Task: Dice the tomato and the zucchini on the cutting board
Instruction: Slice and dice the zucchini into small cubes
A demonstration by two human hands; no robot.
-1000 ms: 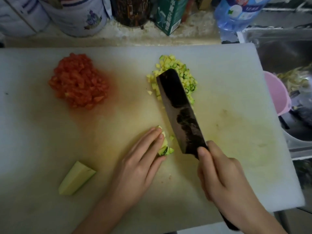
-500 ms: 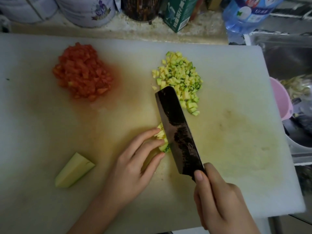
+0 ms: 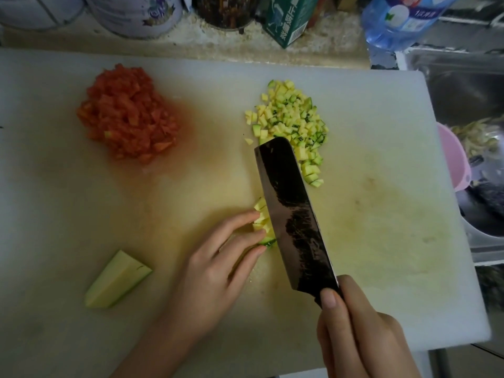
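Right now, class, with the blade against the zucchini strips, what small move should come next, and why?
Probably slide the left hand back a little and chop the cleaver down: the strips its fingers press lie against the blade, not fully diced, and a wedge waits.

white cutting board [image 3: 381, 241] — diced tomato pile [image 3: 128, 124], diced zucchini pile [image 3: 294, 118], zucchini wedge [image 3: 114, 279]
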